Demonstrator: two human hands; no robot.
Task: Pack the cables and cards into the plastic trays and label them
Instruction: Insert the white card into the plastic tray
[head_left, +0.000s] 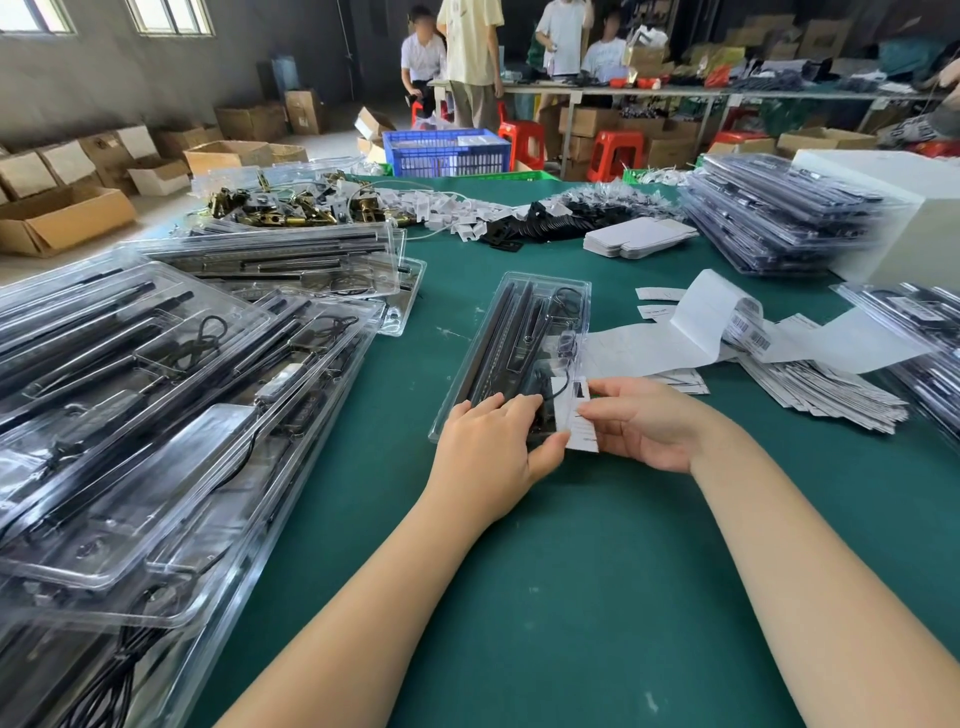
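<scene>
A clear plastic tray with black bars and a coiled cable lies on the green table in front of me. My left hand lies over the tray's near end, fingers on top and thumb at its corner. My right hand pinches a small white card at the tray's near right corner. The card's lower part is partly hidden by my fingers. A strip of barcode labels curls on white backing paper to the right.
Stacks of filled clear trays crowd the left side, and more stacks sit at the back right. Loose white cards, black parts and brass hardware lie at the far edge. People stand at a table behind.
</scene>
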